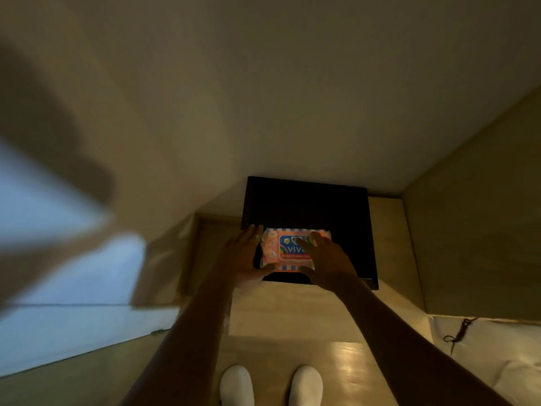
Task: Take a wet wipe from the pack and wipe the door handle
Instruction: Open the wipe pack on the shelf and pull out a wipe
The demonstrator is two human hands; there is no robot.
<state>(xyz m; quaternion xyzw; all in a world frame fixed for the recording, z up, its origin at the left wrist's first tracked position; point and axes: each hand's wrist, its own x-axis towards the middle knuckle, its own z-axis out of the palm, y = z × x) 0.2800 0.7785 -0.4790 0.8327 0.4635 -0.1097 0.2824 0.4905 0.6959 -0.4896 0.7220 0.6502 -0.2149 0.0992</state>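
A pink wet wipe pack (288, 253) with a blue label lies on a low black table (307, 206) against the wall. My left hand (244, 256) rests along the pack's left edge, fingers spread, thumb under the near edge. My right hand (328, 262) lies over the pack's right part, fingers apart on top of the label. Neither hand has closed on the pack. No door handle can be made out; the picture is dim and blurred at the left.
A blurred pale door or window panel (58, 259) fills the left side. A wall (483, 230) stands at the right, with white bedding and a dark cord (459, 332) below it. My white slippers (237, 385) stand on the wooden floor.
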